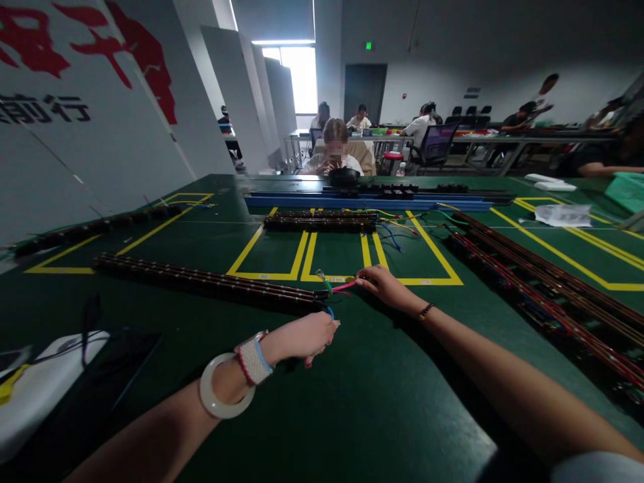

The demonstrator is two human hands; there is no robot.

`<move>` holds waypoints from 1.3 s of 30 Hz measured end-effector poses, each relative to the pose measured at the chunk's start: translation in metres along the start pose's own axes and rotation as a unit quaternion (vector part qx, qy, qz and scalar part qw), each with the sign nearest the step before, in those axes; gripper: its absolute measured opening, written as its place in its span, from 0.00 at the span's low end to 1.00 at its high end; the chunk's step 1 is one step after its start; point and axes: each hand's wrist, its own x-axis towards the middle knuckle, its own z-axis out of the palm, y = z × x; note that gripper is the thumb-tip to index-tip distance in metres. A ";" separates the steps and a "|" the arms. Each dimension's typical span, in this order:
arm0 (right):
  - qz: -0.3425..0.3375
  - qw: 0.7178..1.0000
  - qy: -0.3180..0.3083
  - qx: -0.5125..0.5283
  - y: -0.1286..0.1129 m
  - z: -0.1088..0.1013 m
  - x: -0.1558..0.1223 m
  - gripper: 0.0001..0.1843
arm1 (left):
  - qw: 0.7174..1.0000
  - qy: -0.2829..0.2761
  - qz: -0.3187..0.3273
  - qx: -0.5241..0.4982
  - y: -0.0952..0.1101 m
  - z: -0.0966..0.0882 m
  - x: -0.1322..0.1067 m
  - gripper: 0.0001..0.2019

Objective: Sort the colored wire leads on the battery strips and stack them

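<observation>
A long, dark bundle of brown-edged strips lies slantwise on the green table, with coloured wires coming out of its right end. My right hand pinches a red wire from that end. Just below, my left hand has its fingers curled closed around a blue wire, whose far end is hidden in the grip. A green wire curves up between the hands, with a pale tip.
A shorter bundle with loose wires lies farther back inside yellow tape lines. Long wired bundles stretch along the right. A blue rail crosses behind, and a clear plastic bag lies at right. A person sits opposite.
</observation>
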 end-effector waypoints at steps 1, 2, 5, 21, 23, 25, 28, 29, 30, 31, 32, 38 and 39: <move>0.000 1.000 -0.002 0.001 0.000 0.000 0.000 0.13 | 1.000 -0.003 0.001 0.007 0.000 0.000 0.001 0.21; 0.001 1.000 -0.004 0.001 0.000 0.000 0.000 0.14 | 1.000 -0.010 0.006 0.014 0.002 0.001 0.001 0.22; 0.014 1.000 0.000 0.013 -0.001 -0.001 -0.001 0.15 | 0.997 -0.057 0.043 0.010 0.011 0.003 -0.005 0.27; 0.064 0.992 -0.082 0.074 -0.017 -0.013 -0.001 0.21 | 0.943 -0.060 0.055 -0.323 0.014 0.013 -0.039 0.37; 0.069 0.988 -0.111 0.081 -0.017 -0.016 -0.003 0.21 | 0.934 -0.083 0.048 -0.345 0.018 0.016 -0.032 0.40; 0.068 0.986 -0.125 0.082 -0.018 -0.019 -0.004 0.20 | 0.924 -0.104 0.034 -0.365 0.022 0.019 -0.026 0.41; 0.073 0.985 -0.142 0.070 -0.020 -0.022 -0.005 0.19 | 0.911 -0.107 0.028 -0.398 0.028 0.023 -0.019 0.42; 0.075 0.984 -0.148 0.067 -0.020 -0.023 -0.005 0.18 | 0.907 -0.101 0.033 -0.407 0.029 0.024 -0.017 0.41; 0.076 0.983 -0.153 0.064 -0.021 -0.024 -0.004 0.18 | 0.905 -0.094 0.039 -0.413 0.030 0.025 -0.015 0.40; 0.076 0.983 -0.158 0.062 -0.022 -0.024 -0.004 0.17 | 0.903 -0.088 0.047 -0.417 0.030 0.026 -0.014 0.39; 0.075 0.982 -0.161 0.060 -0.023 -0.025 -0.004 0.17 | 0.902 -0.082 0.054 -0.421 0.031 0.027 -0.013 0.37; 0.074 0.978 -0.187 0.064 -0.027 -0.027 -0.004 0.16 | 0.891 -0.015 0.103 -0.442 0.034 0.040 -0.009 0.23; 0.073 0.976 -0.195 0.066 -0.028 -0.027 -0.004 0.17 | 0.892 0.000 0.115 -0.438 0.034 0.044 -0.010 0.21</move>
